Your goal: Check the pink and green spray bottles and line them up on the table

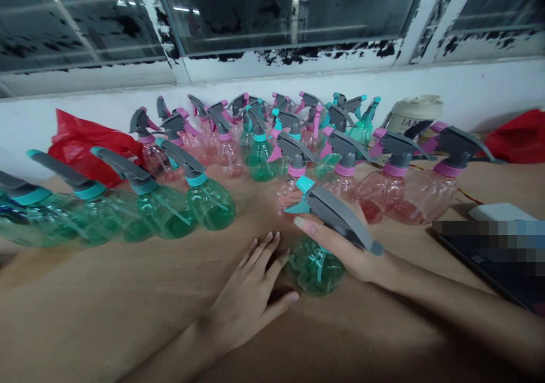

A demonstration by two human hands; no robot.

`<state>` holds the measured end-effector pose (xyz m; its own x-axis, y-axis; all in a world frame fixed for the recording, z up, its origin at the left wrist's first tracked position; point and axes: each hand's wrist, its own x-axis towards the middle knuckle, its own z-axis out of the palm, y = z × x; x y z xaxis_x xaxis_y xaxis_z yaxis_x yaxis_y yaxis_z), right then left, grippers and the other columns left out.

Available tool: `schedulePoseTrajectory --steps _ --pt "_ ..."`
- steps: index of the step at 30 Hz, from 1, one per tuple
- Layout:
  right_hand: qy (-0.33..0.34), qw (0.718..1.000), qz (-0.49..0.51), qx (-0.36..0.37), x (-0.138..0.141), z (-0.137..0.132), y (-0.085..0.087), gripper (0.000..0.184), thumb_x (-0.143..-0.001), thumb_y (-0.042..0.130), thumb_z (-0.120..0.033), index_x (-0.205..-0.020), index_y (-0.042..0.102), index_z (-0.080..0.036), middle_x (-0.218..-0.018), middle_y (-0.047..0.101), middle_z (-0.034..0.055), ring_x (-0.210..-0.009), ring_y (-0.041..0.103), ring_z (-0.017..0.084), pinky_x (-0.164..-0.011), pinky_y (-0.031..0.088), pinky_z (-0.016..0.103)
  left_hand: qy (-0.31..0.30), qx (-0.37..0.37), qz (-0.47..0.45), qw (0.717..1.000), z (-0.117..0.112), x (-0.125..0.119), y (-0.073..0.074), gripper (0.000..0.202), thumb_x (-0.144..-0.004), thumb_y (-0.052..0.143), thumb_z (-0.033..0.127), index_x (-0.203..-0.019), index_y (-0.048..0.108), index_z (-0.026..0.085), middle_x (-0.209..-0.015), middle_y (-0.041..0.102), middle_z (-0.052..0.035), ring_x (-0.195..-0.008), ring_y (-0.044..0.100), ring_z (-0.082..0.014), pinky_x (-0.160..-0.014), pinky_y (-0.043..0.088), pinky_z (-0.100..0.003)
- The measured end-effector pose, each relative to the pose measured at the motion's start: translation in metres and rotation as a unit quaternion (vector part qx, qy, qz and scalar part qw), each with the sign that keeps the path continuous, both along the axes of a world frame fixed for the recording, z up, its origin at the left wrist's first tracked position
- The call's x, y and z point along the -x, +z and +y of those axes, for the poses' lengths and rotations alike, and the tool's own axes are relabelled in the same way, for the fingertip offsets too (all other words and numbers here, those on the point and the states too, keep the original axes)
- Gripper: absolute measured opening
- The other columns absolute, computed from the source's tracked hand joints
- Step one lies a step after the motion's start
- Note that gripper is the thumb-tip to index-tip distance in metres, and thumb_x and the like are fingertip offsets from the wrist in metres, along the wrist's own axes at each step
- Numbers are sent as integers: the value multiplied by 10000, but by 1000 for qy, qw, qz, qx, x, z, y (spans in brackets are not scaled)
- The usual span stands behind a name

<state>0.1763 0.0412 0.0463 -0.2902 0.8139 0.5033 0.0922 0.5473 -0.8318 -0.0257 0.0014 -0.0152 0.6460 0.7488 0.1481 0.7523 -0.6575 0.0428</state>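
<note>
A green spray bottle (317, 266) with a grey and teal trigger head is held by my right hand (347, 247), whose fingers wrap round its neck below the trigger. The bottle's base is at the tabletop; whether it touches I cannot tell. Just left of it, my left hand (251, 289) lies flat on the wooden table (140, 303), fingers stretched out and holding nothing. Its fingertips are close to the bottle's side. Behind my right hand stands a pink spray bottle (297, 170), its body partly hidden by my hand and the green bottle.
Several green spray bottles (212, 204) line the left, and pink ones (423, 198) stand at the right. More bottles crowd the back near the wall. Red plastic bags (91, 150) flank them. A lidded tub (415, 113) and a dark flat device (481, 264) are on the right.
</note>
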Motion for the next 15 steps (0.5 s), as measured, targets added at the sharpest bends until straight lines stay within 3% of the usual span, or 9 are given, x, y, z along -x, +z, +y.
schedulePoseTrajectory --steps 3,12,15 --pt "-10 1000 -1 -14 0 0 -1 254 -833 649 -309 -1083 645 -263 -921 680 -23 -824 644 146 -757 516 280 3 4 0 1000 1 0 0 597 -919 494 519 -1363 419 126 -1500 312 -179 -1383 269 -328 -1077 329 -516" --pt "16 1000 -1 8 1 3 1 258 -851 614 -314 -1090 631 -220 -1029 682 21 -909 641 170 -810 504 310 5 3 1 1000 2 1 -3 610 -925 474 529 -1380 411 128 -1496 327 -165 -1381 273 -332 -1082 322 -515" --pt "15 999 -36 -19 0 3 4 176 -876 571 -320 -977 651 -200 -889 688 13 -787 639 149 -752 496 302 5 8 -4 1000 2 1 -2 602 -923 477 529 -1373 423 132 -1500 323 -156 -1381 272 -334 -1083 318 -518"
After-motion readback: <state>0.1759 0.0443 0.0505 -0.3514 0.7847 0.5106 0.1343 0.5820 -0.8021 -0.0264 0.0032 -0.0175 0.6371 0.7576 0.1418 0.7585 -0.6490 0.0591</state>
